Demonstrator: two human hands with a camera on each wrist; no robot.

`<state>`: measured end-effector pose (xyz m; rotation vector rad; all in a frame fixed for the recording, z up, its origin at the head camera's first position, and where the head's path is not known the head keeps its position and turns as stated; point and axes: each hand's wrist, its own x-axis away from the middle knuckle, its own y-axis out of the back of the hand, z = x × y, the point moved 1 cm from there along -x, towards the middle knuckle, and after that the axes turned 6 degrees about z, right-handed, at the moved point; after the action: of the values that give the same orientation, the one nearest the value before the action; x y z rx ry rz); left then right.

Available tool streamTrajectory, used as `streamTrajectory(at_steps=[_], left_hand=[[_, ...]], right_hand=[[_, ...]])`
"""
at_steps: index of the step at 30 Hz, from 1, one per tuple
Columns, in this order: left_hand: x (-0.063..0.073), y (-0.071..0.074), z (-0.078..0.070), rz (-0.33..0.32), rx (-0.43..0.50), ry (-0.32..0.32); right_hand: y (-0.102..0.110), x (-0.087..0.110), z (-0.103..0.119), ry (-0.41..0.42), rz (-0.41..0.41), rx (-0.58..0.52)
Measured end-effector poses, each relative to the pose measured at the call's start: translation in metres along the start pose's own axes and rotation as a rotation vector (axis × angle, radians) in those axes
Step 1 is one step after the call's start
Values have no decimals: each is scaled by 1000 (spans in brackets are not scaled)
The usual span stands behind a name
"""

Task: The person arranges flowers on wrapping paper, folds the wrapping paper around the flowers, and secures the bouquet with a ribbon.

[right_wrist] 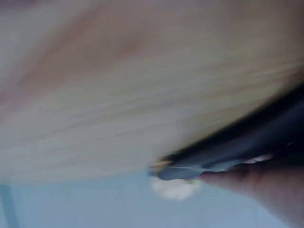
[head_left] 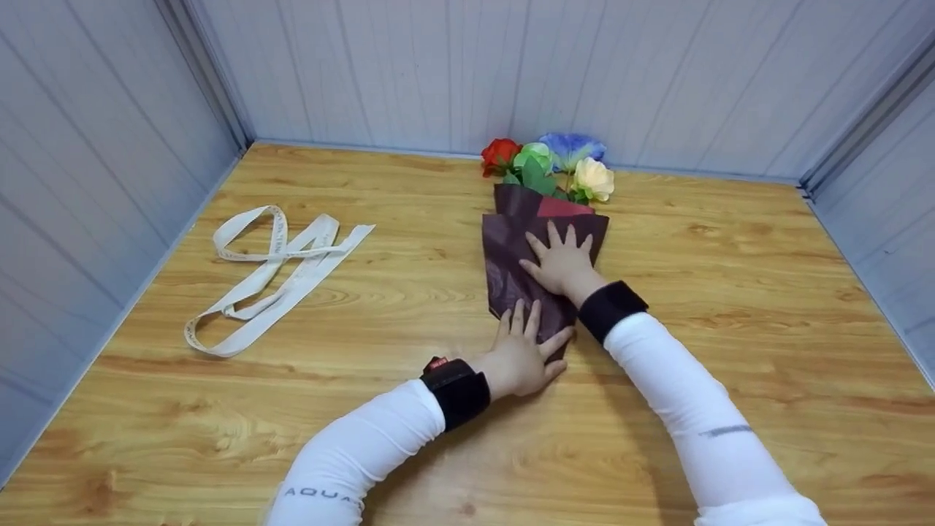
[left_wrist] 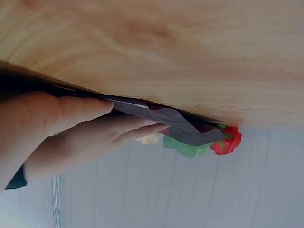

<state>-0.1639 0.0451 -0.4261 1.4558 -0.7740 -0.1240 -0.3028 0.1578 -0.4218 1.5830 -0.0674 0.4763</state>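
A bouquet lies flat on the wooden table, wrapped in dark maroon paper [head_left: 511,256] with its narrow end toward me. From the wrap's wide end show a red rose [head_left: 500,156], a green flower [head_left: 535,155], a blue flower [head_left: 575,150] and a cream rose [head_left: 593,179]. My right hand [head_left: 565,267] rests on the upper wrap, its fingers spread and straight. Over the narrow lower end lies my left hand [head_left: 524,358], also with fingers extended. In the left wrist view the paper's edge [left_wrist: 180,128] stands slightly raised near the fingertips. The right wrist view is blurred.
Left of the bouquet, a long white printed ribbon [head_left: 270,292] lies in loose loops on the wooden table [head_left: 409,292]. Pale panel walls [head_left: 409,73] enclose the table at the back and both sides. The flower heads reach close to the back wall.
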Motion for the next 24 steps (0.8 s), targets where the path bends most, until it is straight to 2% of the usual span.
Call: streamTrajectory(at_steps=[5,8,10,13,18,24], left_hand=[[1,1,4,-4,19,-33],[5,1,18,-15,55,-85],[9,-1,28,-24,83,-90],[12,-4,39,-27,98,-58],[12,2,45,-26,69,2],[11,12,50,-55,59,70]], right_hand=[[-4,40,3,115,-145,63],[-8,63,3,200,-236,59],[-12,75,4,256,-252,48],[-16,87,6,301,-179,14],[-18,98,5,313,-11,-30],[-15,102,2,345,20,-9]])
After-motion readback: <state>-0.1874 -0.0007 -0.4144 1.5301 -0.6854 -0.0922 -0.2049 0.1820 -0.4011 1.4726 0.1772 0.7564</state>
